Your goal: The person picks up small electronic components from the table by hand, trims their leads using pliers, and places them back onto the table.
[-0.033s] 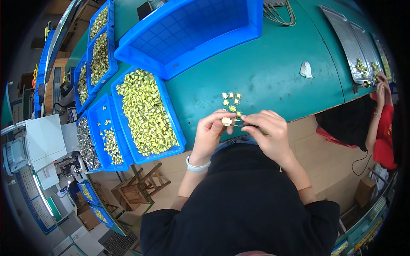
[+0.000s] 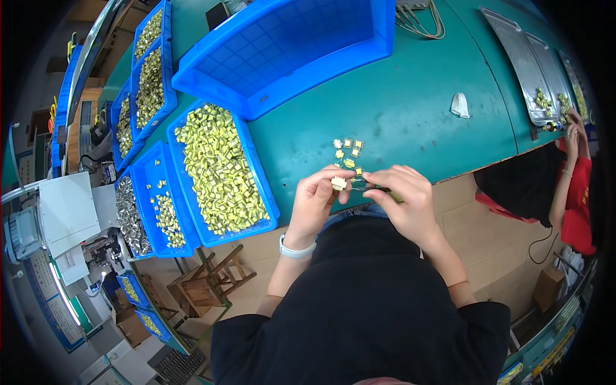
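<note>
Between the thumb and fingers of my left hand (image 2: 316, 192) is a small transformer (image 2: 339, 184) with a cream pinned body. My right hand (image 2: 405, 194) grips a thin dark tool with a slender metal tip, which looks like tweezers (image 2: 372, 188). Its tip points left and reaches close beside the transformer; I cannot tell whether they touch. Just beyond my fingers, several loose yellow-and-cream transformers (image 2: 349, 163) lie on the green table (image 2: 410, 109).
A blue bin (image 2: 274, 218) heaped with yellow transformers stands to my left, beside another blue bin (image 2: 186, 240) holding fewer. A large blue crate (image 2: 282, 106) rests on its side beyond. White crumpled material (image 2: 459, 105) lies to the right. A co-worker's hand (image 2: 575, 122) is at metal trays (image 2: 513, 38).
The transformer has turned slightly in my left fingers, and its pinned side is now tilted. My right hand stays almost in place with the tool.
</note>
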`<state>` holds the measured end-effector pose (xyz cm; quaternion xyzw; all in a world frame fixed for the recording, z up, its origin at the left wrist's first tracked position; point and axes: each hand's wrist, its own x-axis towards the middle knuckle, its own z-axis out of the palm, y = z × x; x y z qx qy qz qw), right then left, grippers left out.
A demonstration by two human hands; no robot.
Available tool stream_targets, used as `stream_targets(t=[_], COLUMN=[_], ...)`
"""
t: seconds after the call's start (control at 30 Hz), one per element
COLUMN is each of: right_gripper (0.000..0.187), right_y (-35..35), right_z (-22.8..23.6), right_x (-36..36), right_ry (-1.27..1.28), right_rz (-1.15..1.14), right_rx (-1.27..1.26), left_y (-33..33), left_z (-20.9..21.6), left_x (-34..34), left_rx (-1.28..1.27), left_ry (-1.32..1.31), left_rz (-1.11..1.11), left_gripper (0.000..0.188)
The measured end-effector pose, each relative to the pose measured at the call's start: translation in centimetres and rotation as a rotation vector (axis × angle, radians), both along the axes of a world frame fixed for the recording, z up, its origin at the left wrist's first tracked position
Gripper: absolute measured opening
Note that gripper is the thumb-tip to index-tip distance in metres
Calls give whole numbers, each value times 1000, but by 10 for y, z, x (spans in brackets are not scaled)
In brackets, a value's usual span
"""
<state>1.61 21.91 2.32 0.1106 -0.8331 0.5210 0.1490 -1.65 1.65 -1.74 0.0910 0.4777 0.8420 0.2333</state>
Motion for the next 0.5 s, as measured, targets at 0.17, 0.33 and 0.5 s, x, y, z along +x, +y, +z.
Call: stream_targets(t=[0.17,0.33,0.5], right_gripper=[27,27,24], right_y=[3,2,1], right_z=[2,2,2], right_x=[-1,-1,-1], right_ry=[-79,-113,-92], right_rz=[79,139,142], right_rx=[-93,-129,-88], left_y=[-6,-4,-4], left_z=[-2,-1,1], left_x=[1,2,4], left_rx=[23,-9,-38], left_ry=[-86,-70,-63], left_rz=[-56,-63,-73], left_gripper=[56,57,56])
